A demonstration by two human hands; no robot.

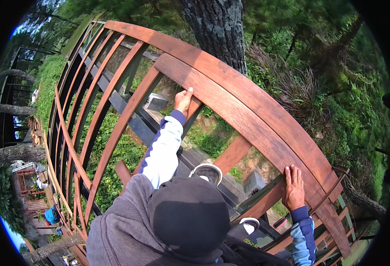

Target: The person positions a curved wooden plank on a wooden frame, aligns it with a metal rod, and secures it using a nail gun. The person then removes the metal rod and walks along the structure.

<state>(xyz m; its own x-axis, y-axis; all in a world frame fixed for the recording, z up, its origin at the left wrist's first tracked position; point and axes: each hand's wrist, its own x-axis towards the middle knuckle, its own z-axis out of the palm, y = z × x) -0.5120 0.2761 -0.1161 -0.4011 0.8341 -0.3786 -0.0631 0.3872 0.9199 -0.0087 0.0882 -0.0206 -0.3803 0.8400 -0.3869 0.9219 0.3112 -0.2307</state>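
A long reddish-brown deck board [221,102] lies across several joists, beside an outer board [248,86] with a thin dark seam between them. My left hand [184,101] grips the inner edge of the nearer board, thumb on top and the other fingers mostly hidden below. Farther right along that board, my right hand [294,188] rests with fingers stretched flat over its inner edge. Close to the right wrist is a red and black handle [282,221]. A thin brown metal bar [328,193], looking like part of a bar clamp, crosses both boards.
Open gaps separate the wooden joists [115,133], with plants and concrete blocks [254,182] below. My dark shoes with white rims [207,170] stand among the beams. A tree trunk [217,33] rises just beyond the outer board. Lumber and a blue bag [51,215] lie far left.
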